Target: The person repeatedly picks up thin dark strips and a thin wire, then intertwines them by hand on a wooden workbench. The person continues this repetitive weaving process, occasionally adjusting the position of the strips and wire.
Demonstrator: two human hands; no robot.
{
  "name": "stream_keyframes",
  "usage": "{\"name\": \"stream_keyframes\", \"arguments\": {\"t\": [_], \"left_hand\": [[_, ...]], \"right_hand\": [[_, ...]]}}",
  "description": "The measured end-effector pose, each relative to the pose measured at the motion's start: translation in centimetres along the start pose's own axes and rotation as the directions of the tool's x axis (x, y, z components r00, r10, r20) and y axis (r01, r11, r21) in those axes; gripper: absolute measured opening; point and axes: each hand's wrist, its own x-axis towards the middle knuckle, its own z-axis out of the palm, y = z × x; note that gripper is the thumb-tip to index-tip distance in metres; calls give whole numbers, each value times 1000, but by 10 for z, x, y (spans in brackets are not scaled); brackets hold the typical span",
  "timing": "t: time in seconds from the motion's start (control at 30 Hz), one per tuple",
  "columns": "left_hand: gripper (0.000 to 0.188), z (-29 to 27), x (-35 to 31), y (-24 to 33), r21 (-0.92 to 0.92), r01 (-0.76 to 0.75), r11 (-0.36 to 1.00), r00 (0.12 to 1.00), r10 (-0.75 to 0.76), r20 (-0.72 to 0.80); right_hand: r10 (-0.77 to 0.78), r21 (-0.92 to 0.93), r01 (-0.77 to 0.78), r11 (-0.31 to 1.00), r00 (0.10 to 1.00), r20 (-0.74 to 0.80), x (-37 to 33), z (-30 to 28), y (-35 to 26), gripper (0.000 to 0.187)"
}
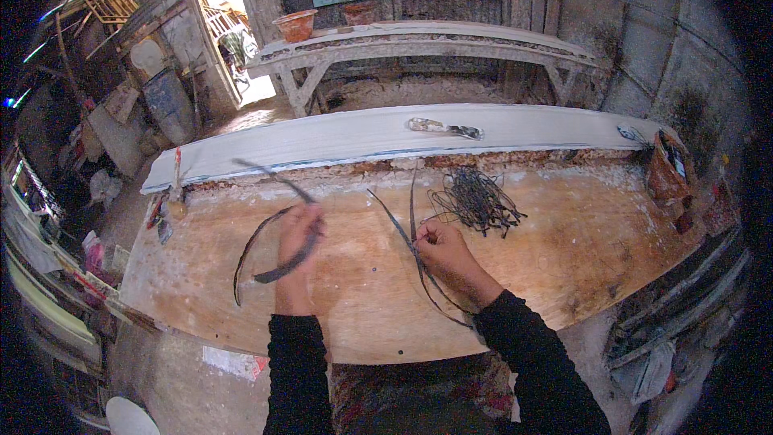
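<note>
Over the left half of the wooden board (338, 306), my left hand (300, 238) is closed on thin dark strips (251, 243) whose ends curve out on several sides; it is somewhat blurred. My right hand (448, 256) pinches other narrow dark strips (398, 221) between thumb and fingers. Two ends of these stick up past the fingertips, and the rest bends down beneath the hand toward the black sleeve. A tangled pile of thin black loops (481, 200) lies on the board just beyond my right hand.
A long white plaster-like slab (322, 138) runs along the board's far side, with a stained tool (445, 128) on it. A brush (177, 193) lies at the left, and a brown container (668, 169) stands far right. Behind is a bench (435, 48) bearing an orange pot (295, 26).
</note>
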Motion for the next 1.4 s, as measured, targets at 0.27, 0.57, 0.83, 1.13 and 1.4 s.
{"name": "stream_keyframes", "arguments": {"t": [0.27,0.57,0.83,1.13,1.4], "left_hand": [[11,38,-12,-55,324,171,930,938,-254,237],[14,45,-18,-62,307,166,937,909,-266,322],[11,49,-23,-55,296,212,931,888,-310,339],[8,52,-25,-57,374,203,905,868,-343,358],[12,53,-27,-67,434,87,897,854,-291,431]], "right_hand": [[-114,-62,109,992,991,-76,-1,1,-10,16],[22,291,-76,954,983,185,-16,9,-28,10],[91,397,-154,905,981,172,-18,8,-29,8],[-4,274,-28,961,993,119,-16,7,-23,7],[-195,-15,196,980,980,50,-11,8,-12,18]]}}
